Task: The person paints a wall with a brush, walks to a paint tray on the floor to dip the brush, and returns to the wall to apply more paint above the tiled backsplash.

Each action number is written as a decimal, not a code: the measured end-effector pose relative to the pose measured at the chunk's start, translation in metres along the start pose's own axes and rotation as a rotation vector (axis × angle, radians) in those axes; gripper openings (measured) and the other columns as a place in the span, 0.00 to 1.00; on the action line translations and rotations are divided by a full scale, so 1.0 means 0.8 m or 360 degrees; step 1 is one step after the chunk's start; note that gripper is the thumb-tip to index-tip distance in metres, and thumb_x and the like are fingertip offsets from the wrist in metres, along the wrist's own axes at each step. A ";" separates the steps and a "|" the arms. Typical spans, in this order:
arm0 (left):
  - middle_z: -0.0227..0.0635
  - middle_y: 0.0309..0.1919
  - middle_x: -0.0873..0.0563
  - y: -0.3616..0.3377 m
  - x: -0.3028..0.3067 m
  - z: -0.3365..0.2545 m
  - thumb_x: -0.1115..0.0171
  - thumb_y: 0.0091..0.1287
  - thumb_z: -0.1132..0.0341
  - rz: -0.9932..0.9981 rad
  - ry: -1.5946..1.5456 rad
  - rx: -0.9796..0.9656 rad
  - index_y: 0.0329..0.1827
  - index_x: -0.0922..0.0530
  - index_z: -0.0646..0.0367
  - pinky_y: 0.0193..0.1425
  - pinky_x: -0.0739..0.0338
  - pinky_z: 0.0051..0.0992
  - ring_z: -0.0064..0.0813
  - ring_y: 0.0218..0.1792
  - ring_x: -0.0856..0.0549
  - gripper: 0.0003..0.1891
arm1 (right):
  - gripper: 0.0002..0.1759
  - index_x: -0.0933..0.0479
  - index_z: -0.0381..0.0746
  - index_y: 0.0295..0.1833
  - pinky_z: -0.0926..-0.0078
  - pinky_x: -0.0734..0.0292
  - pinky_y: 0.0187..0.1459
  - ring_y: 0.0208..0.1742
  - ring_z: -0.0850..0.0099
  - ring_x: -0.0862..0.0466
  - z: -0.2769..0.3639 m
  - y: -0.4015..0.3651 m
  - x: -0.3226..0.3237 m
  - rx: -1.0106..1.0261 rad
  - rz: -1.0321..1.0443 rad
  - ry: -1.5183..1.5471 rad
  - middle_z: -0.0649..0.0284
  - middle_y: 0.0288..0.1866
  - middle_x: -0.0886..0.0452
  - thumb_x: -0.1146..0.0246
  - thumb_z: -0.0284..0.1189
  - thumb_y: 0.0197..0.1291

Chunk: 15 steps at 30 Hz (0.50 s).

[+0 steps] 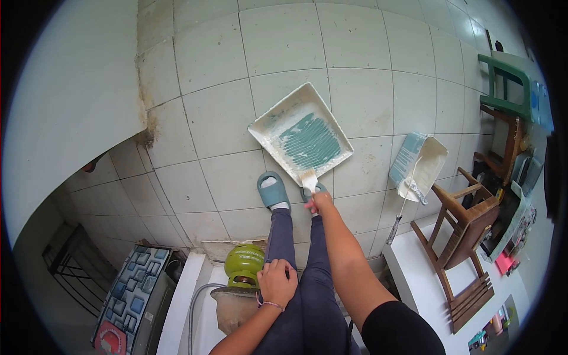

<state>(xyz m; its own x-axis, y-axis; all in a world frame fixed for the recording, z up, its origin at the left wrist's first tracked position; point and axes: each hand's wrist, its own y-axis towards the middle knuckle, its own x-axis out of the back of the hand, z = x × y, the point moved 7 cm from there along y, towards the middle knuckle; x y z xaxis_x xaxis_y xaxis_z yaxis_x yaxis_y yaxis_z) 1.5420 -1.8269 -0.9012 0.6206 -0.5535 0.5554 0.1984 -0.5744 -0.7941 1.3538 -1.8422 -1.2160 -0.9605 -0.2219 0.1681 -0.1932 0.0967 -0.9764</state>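
Note:
My right hand (320, 202) reaches down past my feet and grips a paintbrush (309, 180), whose pale bristles rest at the near corner of a white paint tray (269, 127) smeared with teal paint. My left hand (276, 283) lies on my left thigh and holds nothing that I can see, fingers curled. Both feet wear blue-grey slippers (272, 190) on the tiled floor just in front of the tray.
A second tray (433, 160) with a paint roller (408, 195) lies to the right. Wooden chairs (467, 228) and a green plastic chair (503, 89) crowd the right edge. A green gas cylinder (245, 263) stands under my left hand. A pale wall (71, 100) rises on the left.

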 end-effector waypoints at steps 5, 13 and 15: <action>0.29 0.32 0.19 0.002 0.000 -0.004 0.40 0.59 0.63 -0.0018 0.0017 -0.0038 0.31 0.21 0.50 0.48 0.33 0.37 0.35 0.40 0.21 0.03 | 0.17 0.21 0.33 0.36 0.73 0.28 0.17 0.15 0.69 0.21 -0.049 0.015 0.025 0.0090 -0.0027 -0.0061 0.58 0.23 0.16 0.44 0.36 0.68; 0.29 0.33 0.19 0.002 0.002 -0.001 0.40 0.59 0.63 0.0004 0.0023 -0.0016 0.31 0.21 0.50 0.48 0.33 0.37 0.35 0.41 0.21 0.04 | 0.20 0.18 0.34 0.39 0.70 0.24 0.21 0.18 0.71 0.21 0.101 -0.005 -0.013 0.0594 0.0023 -0.0354 0.61 0.25 0.17 0.44 0.40 0.69; 0.29 0.33 0.19 0.002 0.003 -0.001 0.40 0.60 0.63 0.0008 0.0058 -0.0008 0.31 0.21 0.51 0.48 0.33 0.37 0.35 0.41 0.21 0.04 | 0.19 0.18 0.32 0.39 0.70 0.22 0.21 0.18 0.70 0.18 0.137 -0.004 -0.015 0.0480 -0.0073 -0.0374 0.59 0.26 0.16 0.43 0.38 0.68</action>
<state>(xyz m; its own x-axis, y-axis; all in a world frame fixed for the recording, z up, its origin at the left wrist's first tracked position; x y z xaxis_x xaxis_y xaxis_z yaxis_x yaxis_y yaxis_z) 1.5431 -1.8299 -0.9010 0.5935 -0.5778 0.5602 0.1914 -0.5748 -0.7956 1.3880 -1.9459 -1.2298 -0.8734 -0.4389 0.2109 -0.1335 -0.2005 -0.9705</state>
